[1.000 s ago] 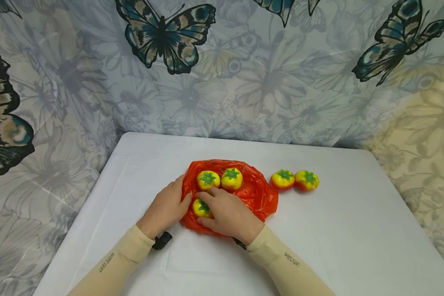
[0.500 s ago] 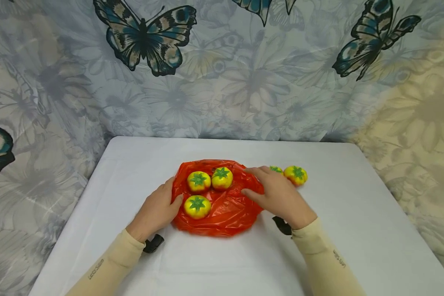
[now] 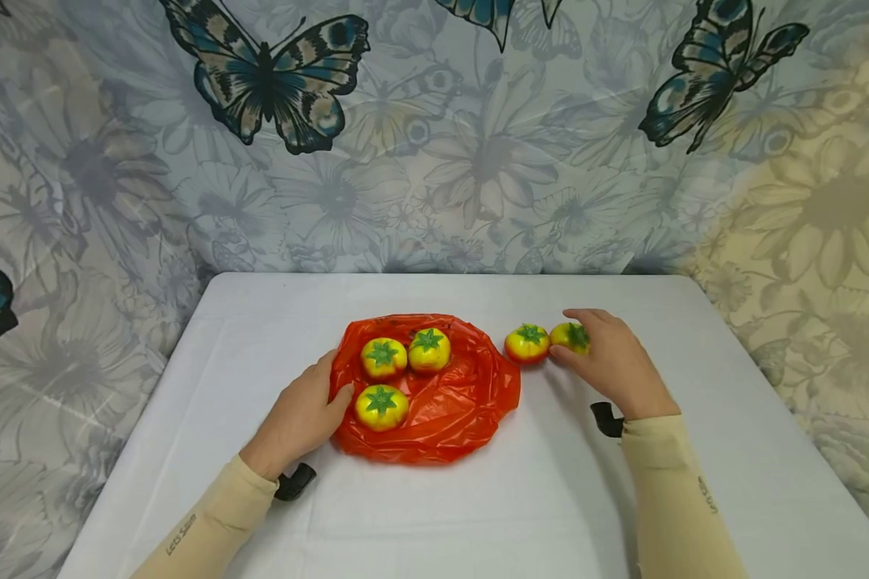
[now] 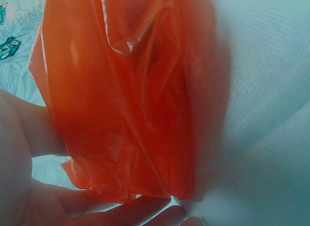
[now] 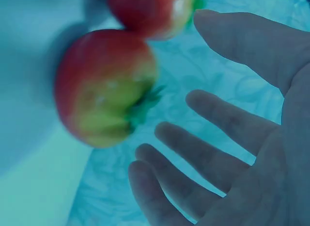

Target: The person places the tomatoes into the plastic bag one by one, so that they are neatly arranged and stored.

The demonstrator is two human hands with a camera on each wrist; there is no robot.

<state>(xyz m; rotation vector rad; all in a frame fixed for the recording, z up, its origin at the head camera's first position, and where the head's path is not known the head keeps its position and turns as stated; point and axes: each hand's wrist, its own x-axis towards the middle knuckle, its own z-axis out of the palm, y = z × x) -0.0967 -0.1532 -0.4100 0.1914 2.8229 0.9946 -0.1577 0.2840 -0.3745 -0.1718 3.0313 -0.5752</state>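
A red plastic bag (image 3: 456, 414) lies with its mouth spread open on the table, holding three yellow-and-red tomatoes with green star-shaped tops, one of them a front tomato (image 3: 381, 408). My left hand (image 3: 300, 414) grips the bag's left rim, the bag wall between thumb and fingers in the left wrist view. To the right of the bag, two more tomatoes sit side by side. My right hand (image 3: 615, 366) reaches around the outer tomato (image 3: 568, 336), partly covering it. In the right wrist view, its spread fingers (image 5: 213, 153) stand apart from the nearer tomato (image 5: 104, 88).
The table (image 3: 420, 523) has a white cover. A patterned cloth backdrop (image 3: 492, 177) with butterflies rises behind it. The inner loose tomato (image 3: 527, 344) stands between the bag and my right hand. Black straps (image 3: 295, 482) sit at my wrists.
My right hand has left the front tomato inside the bag and moved right, across the bag's rim, to the outer loose tomato. The left hand stays at the bag's rim.
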